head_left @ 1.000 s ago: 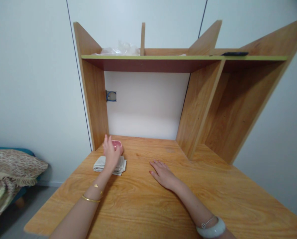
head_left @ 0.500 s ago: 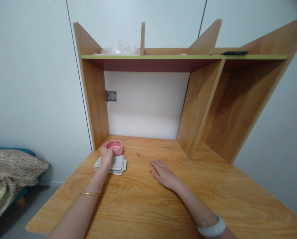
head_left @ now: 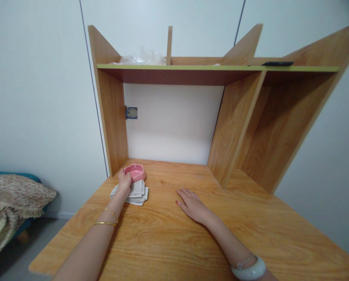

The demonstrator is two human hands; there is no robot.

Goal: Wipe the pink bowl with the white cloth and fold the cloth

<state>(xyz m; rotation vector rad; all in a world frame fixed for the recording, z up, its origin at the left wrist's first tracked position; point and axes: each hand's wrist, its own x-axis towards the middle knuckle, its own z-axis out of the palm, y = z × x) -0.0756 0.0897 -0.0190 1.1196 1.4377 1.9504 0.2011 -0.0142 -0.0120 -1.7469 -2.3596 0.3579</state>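
Note:
A pink bowl (head_left: 137, 173) stands at the back left of the wooden desk, near the shelf's left side panel. My left hand (head_left: 124, 182) pinches the bowl's left front rim, thumb on the inner side. Just in front of the bowl lies a folded light grey cloth (head_left: 139, 194), partly covered by my left hand and wrist. My right hand (head_left: 192, 205) rests palm down on the middle of the desk, fingers stretched out, holding nothing.
Above the wooden desk (head_left: 162, 242) rises a shelf unit (head_left: 177, 69), with a clear plastic bag (head_left: 145, 57) and a dark flat object (head_left: 277, 63) on top. A wall socket opening (head_left: 131, 112) shows behind. A patterned blanket (head_left: 19, 193) lies at the far left.
The upper layer of the cloth has shifted slightly towards the bowl, and my left hand has moved a little to the left. My right hand has stayed in place.

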